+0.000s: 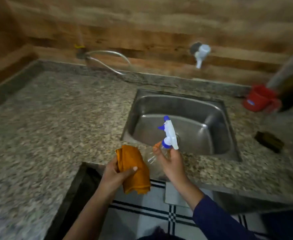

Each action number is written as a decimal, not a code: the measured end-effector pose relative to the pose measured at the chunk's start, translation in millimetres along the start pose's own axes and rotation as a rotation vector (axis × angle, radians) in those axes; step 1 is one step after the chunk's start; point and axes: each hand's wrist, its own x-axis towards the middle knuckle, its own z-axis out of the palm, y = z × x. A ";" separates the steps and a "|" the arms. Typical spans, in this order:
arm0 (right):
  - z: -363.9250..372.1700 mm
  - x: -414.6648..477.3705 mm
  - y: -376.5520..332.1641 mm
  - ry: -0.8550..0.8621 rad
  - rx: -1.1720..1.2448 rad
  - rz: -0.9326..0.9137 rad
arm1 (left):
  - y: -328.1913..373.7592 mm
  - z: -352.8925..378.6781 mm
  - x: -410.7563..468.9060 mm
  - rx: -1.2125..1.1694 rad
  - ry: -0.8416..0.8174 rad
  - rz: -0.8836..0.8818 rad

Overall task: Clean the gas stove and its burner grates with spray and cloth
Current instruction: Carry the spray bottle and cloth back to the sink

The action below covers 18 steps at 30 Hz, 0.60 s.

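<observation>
My left hand (118, 172) grips a folded orange cloth (133, 163) over the front edge of the granite counter. My right hand (170, 161) holds a clear spray bottle (168, 134) by its neck, its white and blue trigger head pointing up and left above the near rim of the sink. The two hands are close together, just in front of the sink. No gas stove or burner grate is in view. The picture is blurred.
A steel sink (216, 108) is set into the speckled granite counter (55, 118). A white tap (200, 53) juts from the wooden wall. A hose (107, 59) loops at the back. A red mug (260, 98) and a dark scrub pad (268, 141) lie to the right.
</observation>
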 end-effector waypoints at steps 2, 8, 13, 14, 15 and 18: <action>-42.8 5.9 10.7 0.091 -0.025 0.026 | -4.3 40.0 21.8 0.044 -0.124 0.010; -109.3 20.0 35.8 0.235 -0.048 0.083 | -16.9 108.8 72.8 0.043 -0.318 -0.089; -117.4 27.4 53.4 0.219 -0.039 0.115 | -34.6 114.8 106.0 0.162 -0.343 -0.152; -115.1 28.3 54.9 0.202 -0.041 0.113 | -37.5 111.5 109.9 0.185 -0.341 -0.158; -112.4 29.5 56.7 0.174 -0.045 0.110 | -41.5 109.0 114.5 0.192 -0.338 -0.166; -104.1 32.6 62.5 0.070 -0.084 0.085 | -39.2 102.3 120.6 0.278 -0.340 -0.136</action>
